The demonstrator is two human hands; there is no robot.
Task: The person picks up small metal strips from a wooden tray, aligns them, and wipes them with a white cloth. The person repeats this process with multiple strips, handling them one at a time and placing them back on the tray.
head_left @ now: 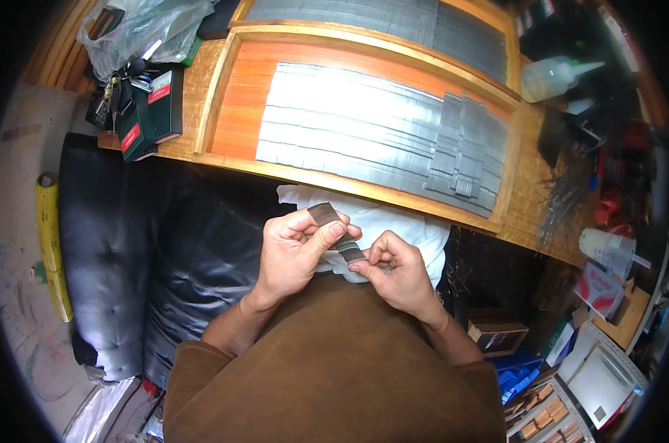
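- Pinching a short grey metal strip (pixel 337 233) at both ends, the two hands meet just below the near rim of the wooden tray (pixel 218 88).
- Left hand (pixel 297 255): thumb and forefinger are clamped on the strip's upper end, which sticks up past the fingertips toward the tray.
- Right hand (pixel 399 277): thumb and forefinger are closed on the strip's lower end; the other fingers curl under.
- Long axis of the strip runs on a slant, from its upper-left end near the tray down and right to the right hand. It seems to bend slightly in the middle, though this is hard to tell.
- Neither hand is clearly nearer: each holds one end, and the bare middle of the strip lies between the two thumbs.
- Under the hands, a white cloth (pixel 393 221) lies over the lap, poking out from beneath the tray's near edge.
- Inside the tray, many similar flat grey strips (pixel 364 122) lie side by side in rows, well apart from the hands.
- Left of the tray sit dark boxes with red labels (pixel 148 111) and a bunch of keys (pixel 116 85).
- Right of the tray stands a white squeeze bottle (pixel 556 76).
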